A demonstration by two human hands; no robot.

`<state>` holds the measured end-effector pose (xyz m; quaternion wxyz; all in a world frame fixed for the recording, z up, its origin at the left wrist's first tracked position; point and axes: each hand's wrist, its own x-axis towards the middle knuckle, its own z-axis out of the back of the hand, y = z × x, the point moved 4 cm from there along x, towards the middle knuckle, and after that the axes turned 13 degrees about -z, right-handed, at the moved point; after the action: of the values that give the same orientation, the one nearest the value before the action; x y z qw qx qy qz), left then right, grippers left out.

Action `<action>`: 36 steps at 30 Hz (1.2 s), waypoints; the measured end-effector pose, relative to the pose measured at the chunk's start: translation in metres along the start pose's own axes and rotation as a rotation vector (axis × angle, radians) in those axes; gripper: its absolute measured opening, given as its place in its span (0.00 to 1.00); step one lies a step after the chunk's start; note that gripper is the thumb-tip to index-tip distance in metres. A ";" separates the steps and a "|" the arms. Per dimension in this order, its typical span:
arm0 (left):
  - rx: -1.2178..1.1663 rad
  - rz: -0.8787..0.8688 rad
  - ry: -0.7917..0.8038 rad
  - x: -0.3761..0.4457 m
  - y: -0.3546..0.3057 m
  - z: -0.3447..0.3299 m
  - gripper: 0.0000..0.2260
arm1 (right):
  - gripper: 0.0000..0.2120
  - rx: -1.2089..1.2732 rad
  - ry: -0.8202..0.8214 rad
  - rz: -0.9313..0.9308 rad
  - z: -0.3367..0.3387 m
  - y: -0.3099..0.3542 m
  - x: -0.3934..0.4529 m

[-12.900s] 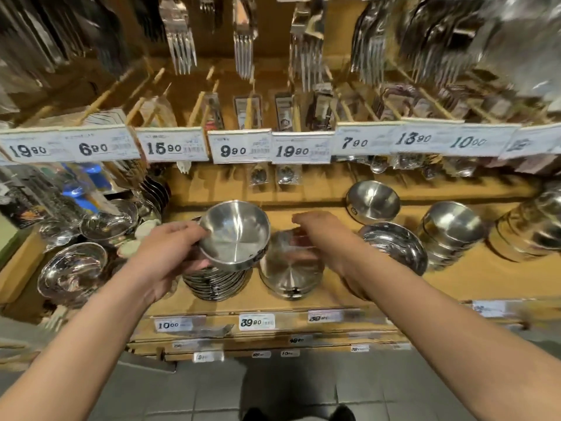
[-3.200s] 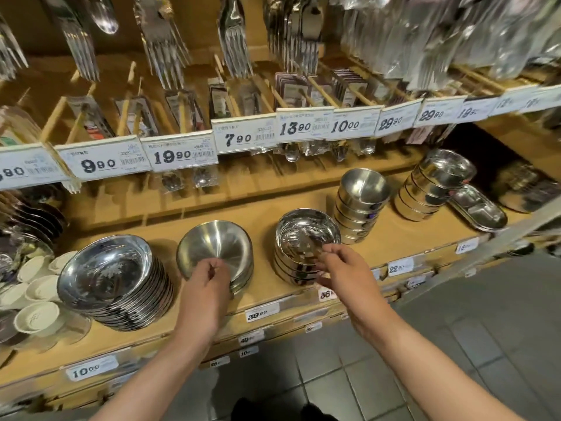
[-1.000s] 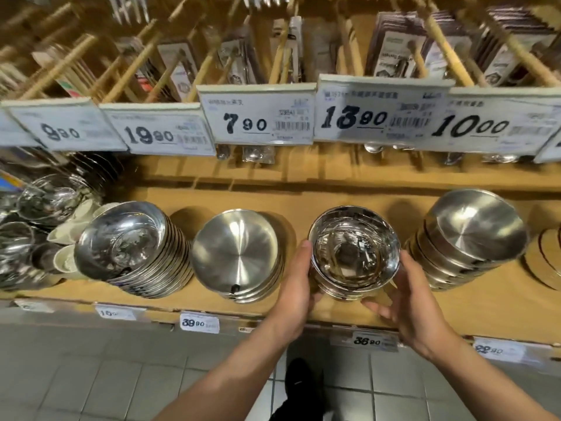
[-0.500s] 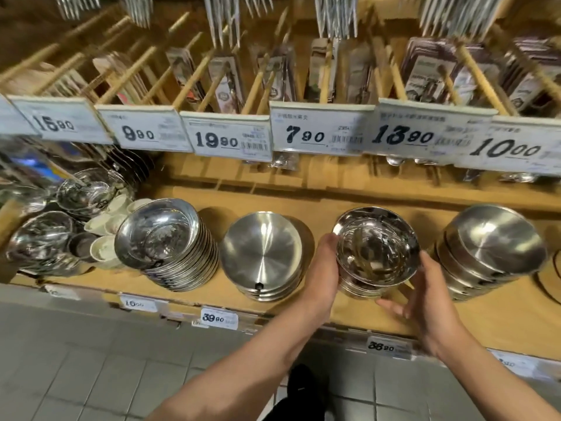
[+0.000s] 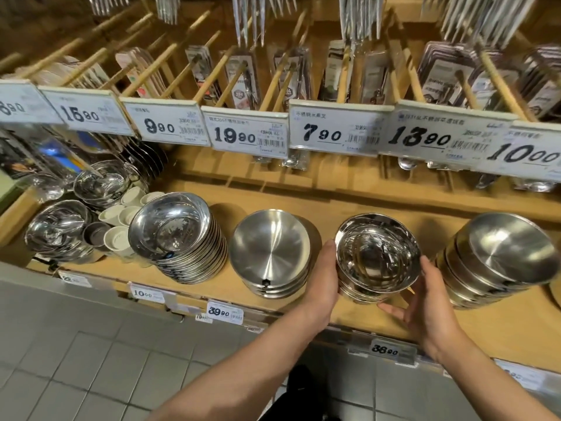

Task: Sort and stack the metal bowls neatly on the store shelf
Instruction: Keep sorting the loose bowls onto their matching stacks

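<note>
From the head camera, a short stack of polished bowls (image 5: 378,259) sits on the wooden shelf (image 5: 349,205), a little right of centre, between a stack of matte shallow bowls (image 5: 270,253) on its left and a taller stack of brushed bowls (image 5: 498,256) leaning on its right. The left hand (image 5: 323,278) lies flat against the polished stack's left side, fingers straight and together, pressing, not wrapping. The right hand (image 5: 425,299) cups the lower right side with fingers spread and only lightly bent; neither hand closes round anything, so the stack looks bracketed between two palms. Further left a tall stack of mirror-finish plates (image 5: 179,235) leans toward the aisle beside small white cups (image 5: 121,220). The bowls are probably light, rigid and slick, and apt to slide and clatter against each other. The safest hold seems low on the stack, with palms squeezing from opposite sides.
</note>
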<state>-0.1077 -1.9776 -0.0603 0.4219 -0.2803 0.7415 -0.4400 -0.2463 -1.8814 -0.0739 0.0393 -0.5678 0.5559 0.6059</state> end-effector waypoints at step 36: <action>0.018 -0.140 -0.414 -0.066 -0.066 0.339 0.12 | 0.32 -0.356 0.287 -0.100 -0.286 -0.148 -0.038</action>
<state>0.2226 -2.0967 -0.0640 0.5360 -0.4120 0.6137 -0.4077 0.0516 -2.0088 -0.0642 -0.1111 -0.6730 0.4113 0.6046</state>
